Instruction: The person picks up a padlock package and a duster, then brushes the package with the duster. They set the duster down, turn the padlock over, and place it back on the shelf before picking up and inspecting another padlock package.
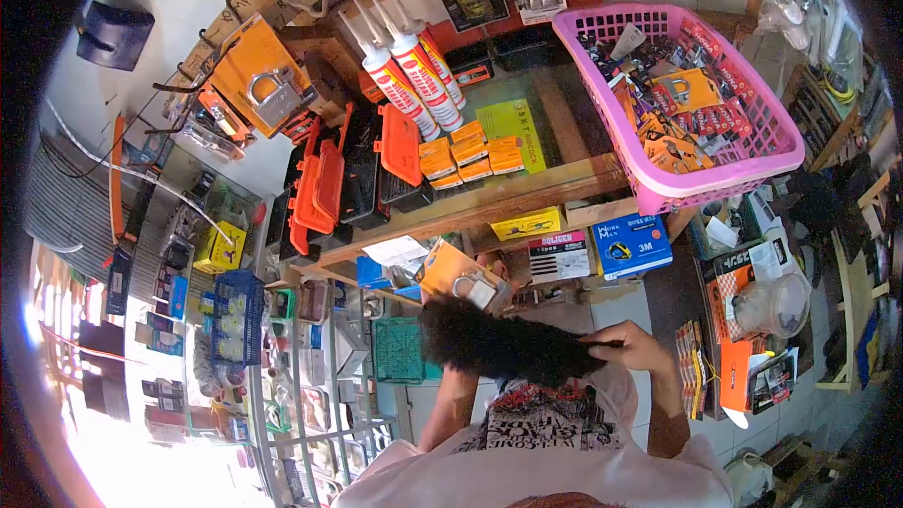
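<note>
In my right hand point(625, 346) is a black feather duster point(508, 343), gripped by its short handle end and held sideways in front of my chest. My left hand point(496, 266) holds an orange padlock package point(463, 275) just beyond the duster. The duster's dark bristles overlap the lower edge of the package and cover my left wrist and most of the hand. Only some fingers show along the package's far side. Both hands are below the front edge of the wooden glass-topped counter point(470, 216).
A pink basket point(677, 179) of small packaged goods stands on the counter's right. Sealant tubes point(419, 85), small orange boxes point(470, 155) and orange-lidded cases point(320, 183) sit left of it. Below are a blue 3M box point(632, 246) and a green basket point(398, 350).
</note>
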The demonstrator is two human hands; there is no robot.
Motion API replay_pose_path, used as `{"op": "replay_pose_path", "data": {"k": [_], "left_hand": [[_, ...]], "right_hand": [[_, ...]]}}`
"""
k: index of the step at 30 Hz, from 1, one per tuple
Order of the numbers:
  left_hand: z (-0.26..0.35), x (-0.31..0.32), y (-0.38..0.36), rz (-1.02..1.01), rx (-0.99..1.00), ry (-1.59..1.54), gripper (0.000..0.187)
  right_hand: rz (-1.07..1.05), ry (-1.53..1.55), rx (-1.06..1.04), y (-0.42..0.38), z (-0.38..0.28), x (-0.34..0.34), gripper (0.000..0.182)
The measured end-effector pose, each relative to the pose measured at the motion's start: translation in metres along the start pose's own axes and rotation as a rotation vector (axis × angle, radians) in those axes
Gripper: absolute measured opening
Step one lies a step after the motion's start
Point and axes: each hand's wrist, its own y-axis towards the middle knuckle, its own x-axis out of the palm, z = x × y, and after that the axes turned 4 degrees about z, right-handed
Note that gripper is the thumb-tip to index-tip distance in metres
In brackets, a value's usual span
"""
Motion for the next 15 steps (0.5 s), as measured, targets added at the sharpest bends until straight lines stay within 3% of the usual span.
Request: {"op": "replay_pose_path", "data": {"k": [1,2,4,8,10,12,15], "left_hand": [[0.001,0.014,0.005,0.053,0.023,-0.075,0.059],[0.004,0.031,0.003,-0.168,0.079,-0.043,0.06],[0.004,0.029,-0.003,0.031,0.057,-0.075,0.064],[0.002,0.026,-0.011,0.033,-0.028,-0.149,0.073],[0.002,0.026,-0.009,-0.044,-0.032,-0.17,0.072],[0.006,0.036,-0.008,0.195,0.097,0.034,0.072],[0.003,0.022,-0.014,0.091,0.06,-0.039,0.072]], "right_hand": [[0.04,-0.007,0.046,0.001,0.0,0.001,0.026],[0.078,-0.013,0.095,0.001,-0.001,0.001,0.026],[-0.032,-0.033,0.031,-0.003,-0.005,-0.002,0.027],[-0.12,-0.031,-0.092,-0.005,-0.012,-0.004,0.028],[-0.007,-0.043,-0.012,-0.006,-0.018,-0.013,0.03],[0.124,-0.058,-0.001,-0.002,-0.026,-0.024,0.031],[0.292,-0.081,-0.037,0.009,-0.052,-0.043,0.035]]}}
